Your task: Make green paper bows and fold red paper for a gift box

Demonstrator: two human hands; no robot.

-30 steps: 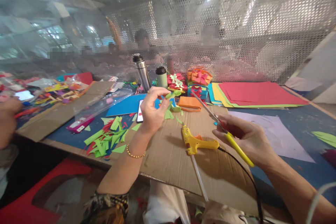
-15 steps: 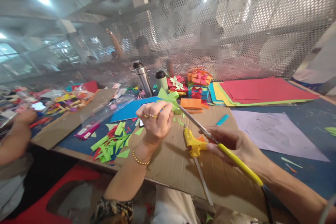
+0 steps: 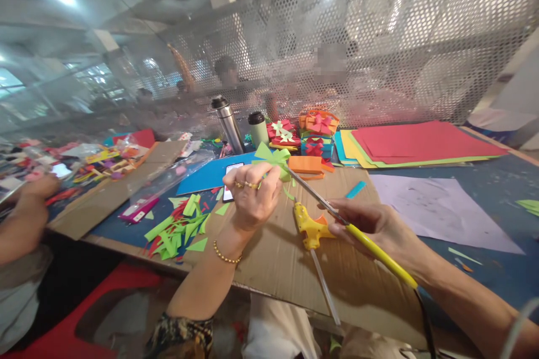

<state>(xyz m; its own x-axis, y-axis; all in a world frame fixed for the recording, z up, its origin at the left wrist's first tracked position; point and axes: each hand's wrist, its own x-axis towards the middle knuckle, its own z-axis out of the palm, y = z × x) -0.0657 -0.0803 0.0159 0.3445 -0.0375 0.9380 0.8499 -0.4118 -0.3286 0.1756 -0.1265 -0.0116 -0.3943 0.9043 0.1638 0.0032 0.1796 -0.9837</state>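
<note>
My left hand (image 3: 256, 193) is closed on a light green paper bow (image 3: 272, 158), raised above the cardboard. In my right hand (image 3: 379, 230) is a yellow-handled tool with a long metal shaft (image 3: 362, 241); its tip points up-left and reaches the right side of the bow. A cord runs from the handle's lower end. Below the shaft a yellow glue gun (image 3: 310, 227) lies on the cardboard (image 3: 278, 263), with a clear glue stick (image 3: 326, 289) sticking out of its back. The fingertips of my left hand are partly hidden behind the knuckles.
Green and red paper scraps (image 3: 179, 230) lie left. Behind are a phone (image 3: 229, 179), a steel flask (image 3: 228, 126), a green bottle (image 3: 258, 132), paper boxes (image 3: 318, 129) and an orange piece (image 3: 307, 165). Red sheets (image 3: 421, 140) and a lilac sheet (image 3: 442, 207) lie right. Another person's arm (image 3: 25, 213) is far left.
My left hand and the bow have shifted slightly right, uncovering more of the phone. The tool still reaches the bow, with its shaft slightly moved.
</note>
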